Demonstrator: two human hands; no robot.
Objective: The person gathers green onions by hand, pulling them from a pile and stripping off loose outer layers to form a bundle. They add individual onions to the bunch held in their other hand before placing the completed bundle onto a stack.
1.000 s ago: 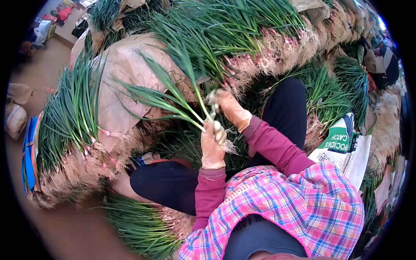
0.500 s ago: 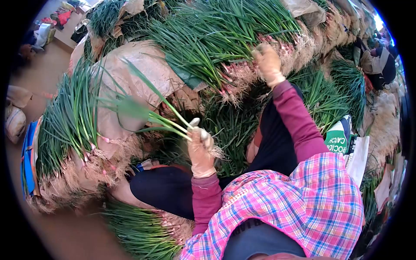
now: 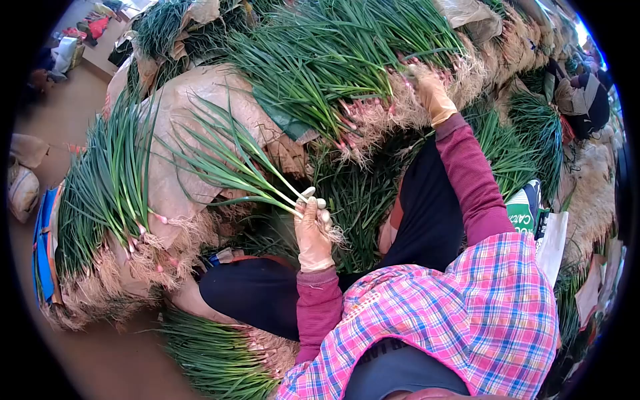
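My gloved left hand (image 3: pixel 313 233) is closed around the lower stems of a small bunch of green garlic (image 3: pixel 257 177). Its long leaves fan out to the upper left, pale bulb ends show between the fingers, and the roots hang beside the palm. At the large pile of green garlic (image 3: pixel 333 60), my gloved right hand (image 3: pixel 432 93) reaches over the pinkish bulbs and roots along the near edge. Blur over those fingertips hides whether they grip a stem.
Another heap of green garlic (image 3: pixel 107 193) lies over a sack (image 3: pixel 193 113) on the left. More bundled green garlic (image 3: pixel 213 353) sits by my leg at the lower left. A printed bag (image 3: pixel 527 207) stands at my right. Another person (image 3: pixel 583 100) is at the far right.
My right hand has shifted a little to the right along the pile's root edge. The bunch in my left hand now fans wider, and that hand has moved slightly right.
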